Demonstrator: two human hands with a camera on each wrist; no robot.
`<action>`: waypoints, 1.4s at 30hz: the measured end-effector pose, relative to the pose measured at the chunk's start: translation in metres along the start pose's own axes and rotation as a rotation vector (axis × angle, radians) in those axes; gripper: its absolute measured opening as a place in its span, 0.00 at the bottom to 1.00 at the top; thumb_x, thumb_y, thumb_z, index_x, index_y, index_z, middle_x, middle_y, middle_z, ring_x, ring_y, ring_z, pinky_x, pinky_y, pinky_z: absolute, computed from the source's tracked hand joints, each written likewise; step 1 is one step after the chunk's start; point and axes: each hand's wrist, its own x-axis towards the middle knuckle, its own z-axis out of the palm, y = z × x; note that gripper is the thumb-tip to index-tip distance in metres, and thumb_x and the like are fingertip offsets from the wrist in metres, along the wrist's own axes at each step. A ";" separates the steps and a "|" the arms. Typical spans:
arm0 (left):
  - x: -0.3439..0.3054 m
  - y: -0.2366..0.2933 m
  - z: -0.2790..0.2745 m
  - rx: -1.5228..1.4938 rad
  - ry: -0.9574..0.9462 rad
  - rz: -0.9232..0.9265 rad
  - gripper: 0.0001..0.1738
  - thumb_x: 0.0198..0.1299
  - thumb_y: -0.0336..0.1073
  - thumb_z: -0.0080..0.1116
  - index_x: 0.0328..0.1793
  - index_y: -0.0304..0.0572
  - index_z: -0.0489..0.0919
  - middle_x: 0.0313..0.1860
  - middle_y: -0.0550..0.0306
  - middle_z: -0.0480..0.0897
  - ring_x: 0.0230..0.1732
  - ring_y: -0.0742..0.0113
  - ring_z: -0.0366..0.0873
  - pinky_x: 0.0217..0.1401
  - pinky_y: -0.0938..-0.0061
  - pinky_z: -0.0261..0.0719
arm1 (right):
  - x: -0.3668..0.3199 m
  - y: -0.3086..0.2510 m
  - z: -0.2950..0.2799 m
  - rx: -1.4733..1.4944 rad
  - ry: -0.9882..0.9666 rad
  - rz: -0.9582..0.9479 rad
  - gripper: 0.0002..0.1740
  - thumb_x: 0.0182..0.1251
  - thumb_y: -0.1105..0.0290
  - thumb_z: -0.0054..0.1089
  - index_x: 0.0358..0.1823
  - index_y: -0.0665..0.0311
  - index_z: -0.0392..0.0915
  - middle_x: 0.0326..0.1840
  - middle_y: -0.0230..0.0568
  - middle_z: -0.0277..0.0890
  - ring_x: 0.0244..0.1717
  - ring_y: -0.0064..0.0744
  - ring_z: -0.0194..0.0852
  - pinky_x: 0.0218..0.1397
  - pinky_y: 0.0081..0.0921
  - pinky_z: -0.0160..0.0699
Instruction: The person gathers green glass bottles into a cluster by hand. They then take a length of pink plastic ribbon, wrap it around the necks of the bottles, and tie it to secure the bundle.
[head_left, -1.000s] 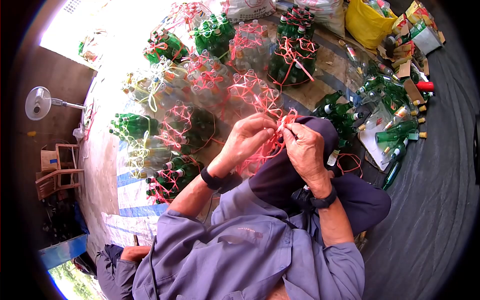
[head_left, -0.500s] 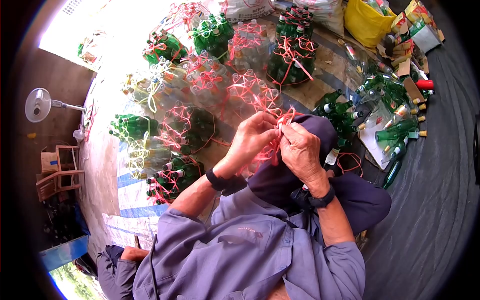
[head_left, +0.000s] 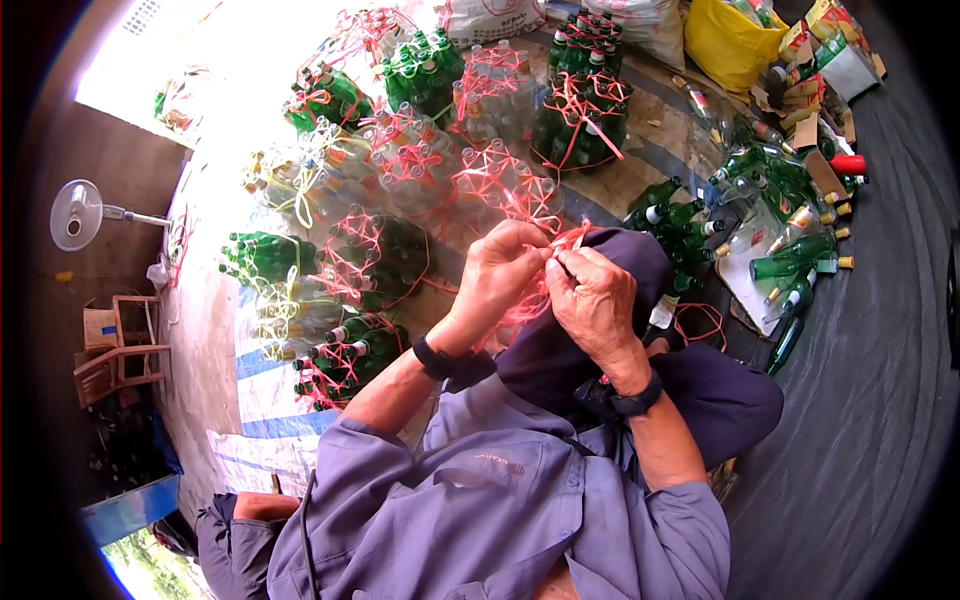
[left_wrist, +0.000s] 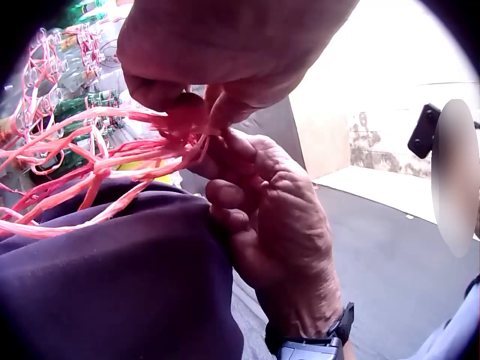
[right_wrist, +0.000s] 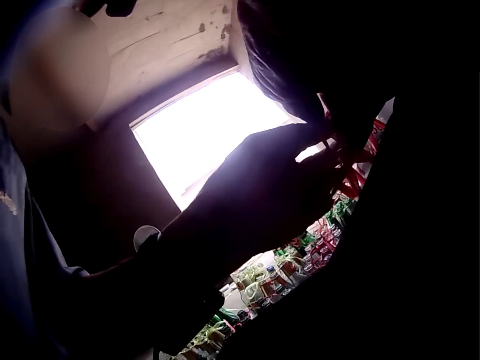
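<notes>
Pink plastic twine [head_left: 568, 238] lies bunched over the raised knee, and its strands spread leftward in the left wrist view [left_wrist: 97, 169]. The left hand [head_left: 500, 282] pinches the twine between thumb and fingertips. Close against it, the right hand [head_left: 597, 305] also pinches the bunch, its fingertips nearly meeting the left ones. From the left wrist, the left hand [left_wrist: 232, 45] is above and the right hand [left_wrist: 281, 217] below, both at the gathered strands. The right wrist view is very dark; the left hand [right_wrist: 262, 180] is a silhouette there.
Bundles of clear bottles [head_left: 500, 190] and green bottles [head_left: 580, 125] tied with twine stand beyond the knee. Loose green bottles [head_left: 795, 255] lie at the right, near a yellow bag [head_left: 735, 48]. A fan [head_left: 78, 215] and wooden chair [head_left: 120, 350] are at the left.
The right hand has shifted slightly left and its fingers have turned inward over the twine. Both hands stay close together, and the bunch between them sits slightly lower.
</notes>
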 end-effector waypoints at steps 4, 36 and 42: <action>0.003 0.004 -0.003 0.059 0.015 0.039 0.04 0.66 0.24 0.63 0.45 0.35 0.81 0.40 0.65 0.84 0.40 0.83 0.77 0.44 0.85 0.77 | 0.000 -0.002 0.004 0.025 0.035 0.048 0.10 0.62 0.66 0.65 0.41 0.64 0.84 0.31 0.44 0.80 0.32 0.50 0.82 0.33 0.42 0.80; 0.015 0.046 -0.020 0.027 0.122 -0.046 0.04 0.70 0.33 0.60 0.43 0.42 0.78 0.31 0.66 0.83 0.24 0.85 0.70 0.26 0.89 0.64 | -0.022 -0.012 0.030 1.023 -0.098 0.802 0.10 0.70 0.71 0.61 0.38 0.72 0.83 0.26 0.27 0.78 0.26 0.12 0.67 0.30 0.20 0.69; 0.021 0.056 -0.032 0.009 0.155 -0.029 0.04 0.71 0.34 0.59 0.43 0.45 0.76 0.32 0.65 0.83 0.24 0.83 0.72 0.26 0.88 0.65 | -0.024 -0.009 0.035 0.960 -0.072 0.786 0.11 0.69 0.69 0.62 0.36 0.73 0.81 0.26 0.29 0.79 0.27 0.14 0.70 0.32 0.22 0.72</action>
